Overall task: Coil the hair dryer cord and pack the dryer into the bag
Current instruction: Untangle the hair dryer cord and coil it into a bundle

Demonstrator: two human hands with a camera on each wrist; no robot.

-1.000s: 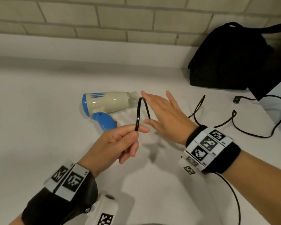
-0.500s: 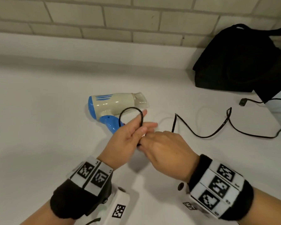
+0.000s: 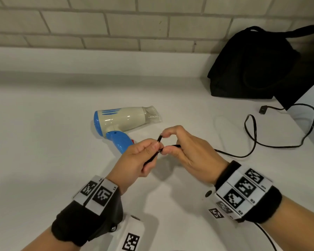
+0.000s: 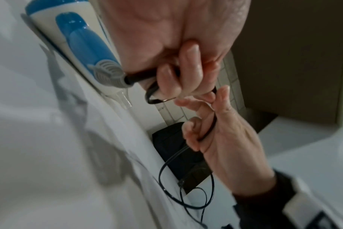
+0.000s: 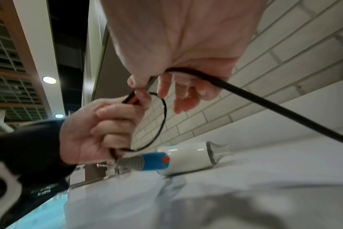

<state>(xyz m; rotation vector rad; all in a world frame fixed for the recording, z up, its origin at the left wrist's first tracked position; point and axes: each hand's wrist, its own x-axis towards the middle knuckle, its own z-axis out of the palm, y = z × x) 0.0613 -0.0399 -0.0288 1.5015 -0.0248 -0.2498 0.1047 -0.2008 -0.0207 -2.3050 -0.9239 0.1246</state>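
Note:
A cream and blue hair dryer (image 3: pixel 121 120) (image 4: pixel 82 45) (image 5: pixel 186 156) lies on its side on the white counter (image 3: pixel 43 142), nozzle pointing right. Its black cord (image 3: pixel 252 138) (image 4: pixel 188 193) (image 5: pixel 264 102) trails right across the counter to a plug (image 3: pixel 262 109) near the black bag (image 3: pixel 252 66) at the back right. My left hand (image 3: pixel 138 160) (image 5: pixel 100 130) grips small loops of cord close to the dryer's handle. My right hand (image 3: pixel 187 151) (image 4: pixel 215 131) pinches the cord just beside it, thumb and forefinger curled round it.
A pale brick wall (image 3: pixel 116 24) with a white ledge runs along the back. The counter's right edge (image 3: pixel 312 142) falls away past the cord. A thin black cable (image 3: pixel 266 236) hangs from my right wrist band.
My right hand swung back from the right and took hold of the cord next to my left hand. The loose cord on the counter was drawn in, and the loop at my left hand got smaller.

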